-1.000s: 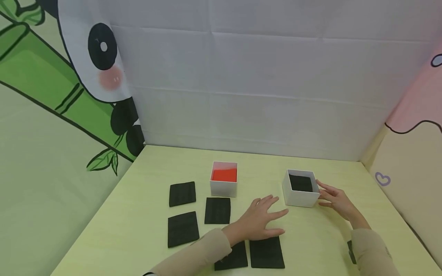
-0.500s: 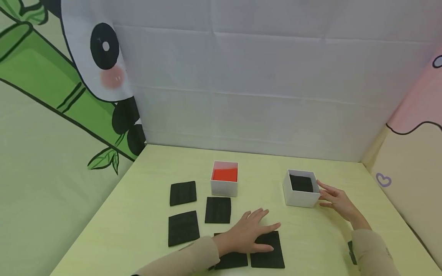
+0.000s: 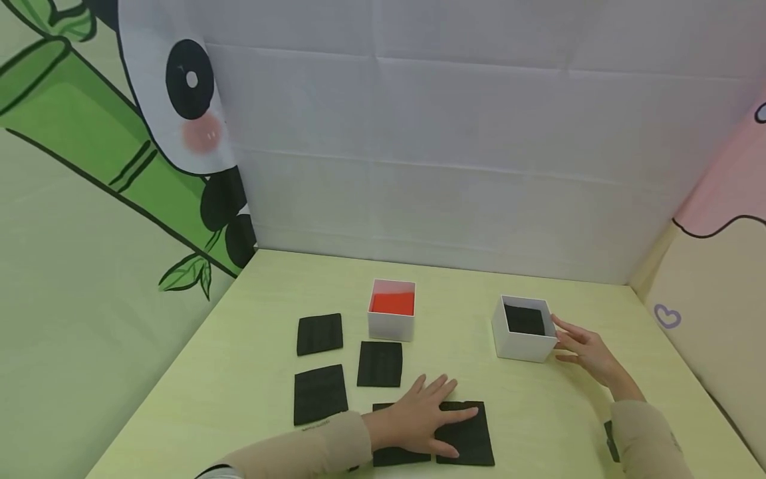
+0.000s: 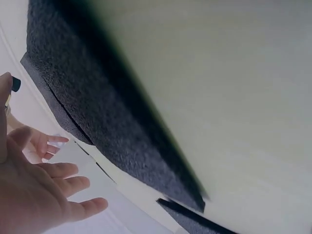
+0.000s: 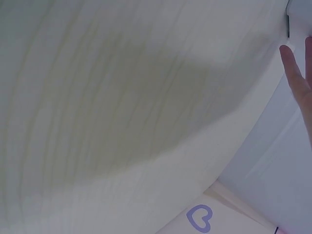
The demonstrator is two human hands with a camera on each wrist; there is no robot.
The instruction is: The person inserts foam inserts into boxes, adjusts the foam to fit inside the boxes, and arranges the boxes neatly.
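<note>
My left hand [image 3: 415,414], fingers spread, is over two flat black square pieces at the near side of the table. The right-hand piece [image 3: 473,436] is partly covered by thumb and forefinger; the other piece [image 3: 397,456] is mostly under the hand and wrist. In the left wrist view a gap shows between the left hand [image 4: 44,195] and the fuzzy black pieces [image 4: 112,117]. My right hand [image 3: 589,352] rests its fingertips against the right side of a white box [image 3: 523,349], which holds a black piece [image 3: 523,320]. Its fingers are relaxed, not wrapped round the box.
Another white box [image 3: 390,328] with a red piece [image 3: 393,304] inside stands at the back middle. Three more black squares lie left of centre: a back one [image 3: 320,334], a nearer one [image 3: 320,394] and one before the box [image 3: 380,364]. A cloth wall [image 3: 419,166] stands behind.
My left hand has moved left and nearer to me, from the space before the right box to over the near black squares. The right hand stays at its box.
</note>
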